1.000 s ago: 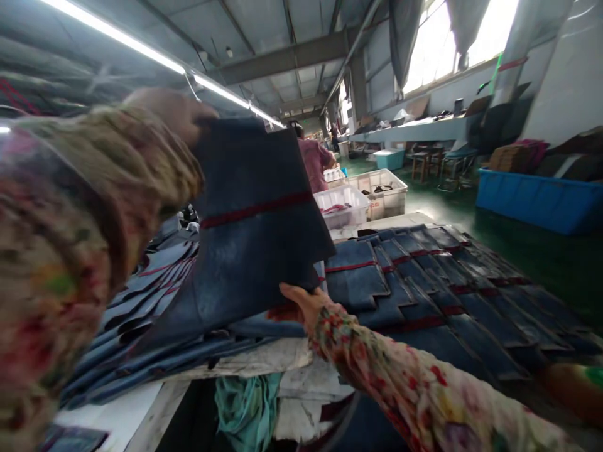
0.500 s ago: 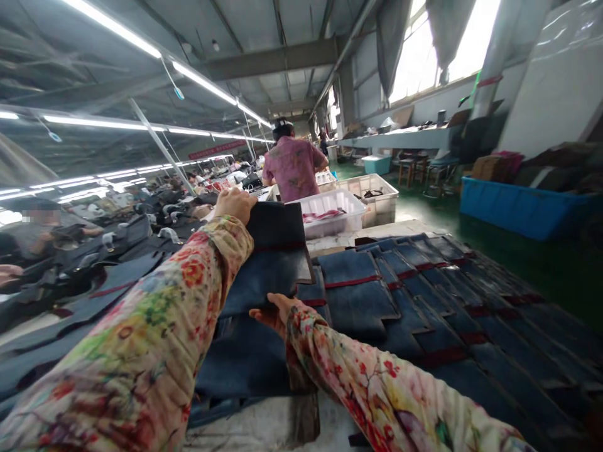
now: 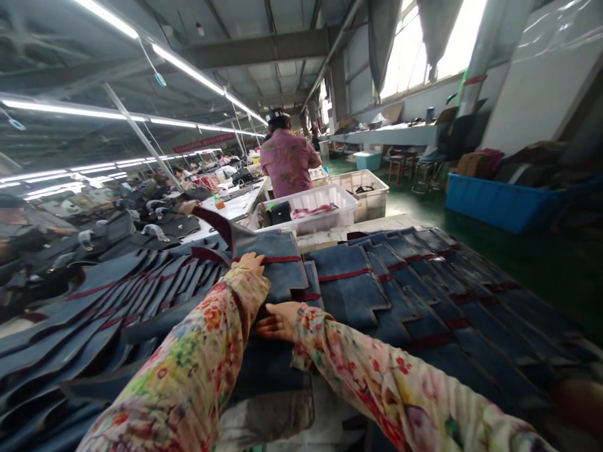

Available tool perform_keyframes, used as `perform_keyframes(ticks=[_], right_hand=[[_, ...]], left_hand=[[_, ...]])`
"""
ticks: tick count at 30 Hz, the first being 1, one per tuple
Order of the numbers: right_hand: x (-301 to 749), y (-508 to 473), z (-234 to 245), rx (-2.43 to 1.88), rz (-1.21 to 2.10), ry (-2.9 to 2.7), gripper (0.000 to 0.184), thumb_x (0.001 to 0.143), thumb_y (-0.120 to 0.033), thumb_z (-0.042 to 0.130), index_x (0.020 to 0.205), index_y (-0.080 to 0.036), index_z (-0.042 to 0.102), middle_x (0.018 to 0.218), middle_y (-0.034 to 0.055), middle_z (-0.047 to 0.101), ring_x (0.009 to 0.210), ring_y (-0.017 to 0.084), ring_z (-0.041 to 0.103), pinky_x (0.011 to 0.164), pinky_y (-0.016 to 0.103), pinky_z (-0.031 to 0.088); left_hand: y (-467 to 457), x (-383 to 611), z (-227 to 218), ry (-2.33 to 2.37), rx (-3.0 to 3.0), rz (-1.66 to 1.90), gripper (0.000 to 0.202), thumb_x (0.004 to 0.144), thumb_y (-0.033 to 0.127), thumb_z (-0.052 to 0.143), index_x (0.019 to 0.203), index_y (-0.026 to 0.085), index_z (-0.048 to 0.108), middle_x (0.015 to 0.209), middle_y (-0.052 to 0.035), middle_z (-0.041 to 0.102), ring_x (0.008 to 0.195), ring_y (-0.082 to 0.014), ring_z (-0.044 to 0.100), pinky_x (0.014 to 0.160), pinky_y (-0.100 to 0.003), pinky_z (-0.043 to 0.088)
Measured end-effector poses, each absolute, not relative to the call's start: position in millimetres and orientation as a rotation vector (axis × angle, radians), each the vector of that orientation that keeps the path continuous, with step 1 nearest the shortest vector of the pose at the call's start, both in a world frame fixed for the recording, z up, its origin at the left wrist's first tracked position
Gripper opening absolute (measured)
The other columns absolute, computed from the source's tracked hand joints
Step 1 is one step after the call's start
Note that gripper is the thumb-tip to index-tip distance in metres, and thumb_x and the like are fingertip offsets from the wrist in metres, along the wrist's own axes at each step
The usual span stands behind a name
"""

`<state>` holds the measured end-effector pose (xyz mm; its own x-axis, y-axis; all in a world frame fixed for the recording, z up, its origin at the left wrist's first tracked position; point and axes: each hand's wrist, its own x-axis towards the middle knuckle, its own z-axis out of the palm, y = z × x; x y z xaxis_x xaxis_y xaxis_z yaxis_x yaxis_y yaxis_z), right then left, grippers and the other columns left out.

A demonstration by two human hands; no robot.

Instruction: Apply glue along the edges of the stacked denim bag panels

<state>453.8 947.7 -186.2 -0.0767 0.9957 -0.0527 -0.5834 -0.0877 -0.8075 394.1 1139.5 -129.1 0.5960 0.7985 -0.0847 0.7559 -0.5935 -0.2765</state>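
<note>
My left hand (image 3: 253, 262) lies on top of a dark blue leather-like panel (image 3: 282, 251) with a dark red strip across it. Its fingers are stretched out and press on the surface, while the panel's far-left end curls up off the pile. Just nearer to me, my right hand (image 3: 279, 321) rests at the near part of the same pile, fingers straight and together, thumb raised. More blue panels (image 3: 346, 276) with red strips lie overlapped in rows to the right. On the left, other blue panels (image 3: 113, 270) fan out in curved layers.
White plastic crates (image 3: 330, 213) stand past the table, one holding pink and black pieces. A person in a pink shirt (image 3: 288, 160) sits beyond them, facing away. A blue bin (image 3: 502, 202) is on the floor at right. Black bag parts (image 3: 117, 229) are heaped at far left.
The panel that my left hand held raised by its far edge now lies lower on the pile. My left hand has come down and nearer; my right hand has shifted slightly down.
</note>
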Motion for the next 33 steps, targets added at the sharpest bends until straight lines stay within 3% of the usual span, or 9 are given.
perform_keyframes(ticks=[2,4,10,12,15,17,19,27,33], right_hand=[[471,903,-179,-0.853,1.633,-0.822,0.041,0.066,-0.044,0.070,0.089,-0.015,0.055,0.075,0.0052,0.063,0.067,0.015,0.063,0.059,0.024,0.051],[491,853,-181,-0.971,1.472,-1.034,0.043,0.069,-0.045,0.067,0.097,-0.013,0.059,0.083,0.0064,0.064,0.069,0.014,0.063,0.059,0.021,0.049],[564,749,-239,-1.488,0.807,-1.431,0.032,0.082,-0.032,0.050,0.105,-0.012,0.062,0.094,0.0092,0.064,0.084,0.020,0.060,0.078,0.034,0.051],[583,744,-258,-1.655,0.620,-1.519,0.040,0.079,-0.024,0.049,0.115,-0.009,0.056,0.107,0.0134,0.059,0.095,0.022,0.057,0.087,0.037,0.049],[598,760,-272,-1.908,0.395,-1.729,0.059,0.070,-0.011,0.053,0.128,-0.007,0.047,0.130,0.0165,0.044,0.121,0.026,0.039,0.105,0.040,0.032],[600,778,-275,-2.094,0.369,-1.817,0.073,0.064,-0.004,0.054,0.135,-0.010,0.041,0.139,0.0150,0.033,0.130,0.027,0.027,0.109,0.039,0.025],[599,797,-276,-2.237,0.407,-1.833,0.080,0.061,0.000,0.054,0.138,-0.014,0.037,0.143,0.0130,0.027,0.132,0.027,0.022,0.108,0.040,0.027],[616,833,-289,-2.172,0.284,-1.843,0.061,0.075,-0.012,0.053,0.135,-0.014,0.040,0.140,0.0127,0.032,0.128,0.026,0.029,0.106,0.036,0.029],[623,844,-293,-2.025,0.204,-1.921,0.033,0.073,-0.004,0.052,0.102,-0.012,0.064,0.106,0.0150,0.059,0.103,0.026,0.054,0.093,0.038,0.043]], left_hand=[[1140,391,-124,-1.262,-2.622,0.320,0.049,0.084,0.035,0.041,0.131,0.023,0.041,0.138,-0.0124,0.037,0.127,-0.0275,0.035,0.098,-0.046,0.037],[1139,388,-116,-1.224,-2.629,0.357,0.050,0.082,0.034,0.044,0.131,0.020,0.043,0.135,-0.0129,0.041,0.124,-0.0262,0.038,0.100,-0.040,0.035],[1109,383,-88,-1.142,-2.645,0.465,0.050,0.081,0.033,0.045,0.126,0.012,0.050,0.127,-0.0159,0.050,0.119,-0.0267,0.046,0.101,-0.037,0.035],[1084,386,-79,-1.087,-2.663,0.458,0.050,0.082,0.034,0.045,0.126,0.012,0.049,0.128,-0.0149,0.049,0.119,-0.0265,0.046,0.103,-0.037,0.034],[1027,392,-70,-0.949,-2.729,0.413,0.049,0.083,0.036,0.043,0.127,0.016,0.048,0.132,-0.0104,0.048,0.121,-0.0248,0.044,0.105,-0.036,0.032],[981,396,-70,-0.802,-2.838,0.356,0.048,0.083,0.036,0.044,0.126,0.016,0.050,0.131,-0.0097,0.049,0.120,-0.0248,0.045,0.105,-0.037,0.033],[934,399,-76,-0.603,-2.987,0.305,0.047,0.084,0.036,0.043,0.126,0.017,0.050,0.129,-0.0088,0.050,0.118,-0.0239,0.047,0.104,-0.037,0.035],[833,406,-136,-0.370,-3.309,0.386,0.053,0.080,0.035,0.052,0.128,0.014,0.046,0.130,-0.0111,0.049,0.119,-0.0258,0.046,0.102,-0.039,0.039],[824,421,-162,-0.454,-3.389,0.192,0.060,0.078,0.033,0.055,0.133,0.014,0.040,0.136,-0.0124,0.043,0.124,-0.0269,0.040,0.107,-0.040,0.033]])
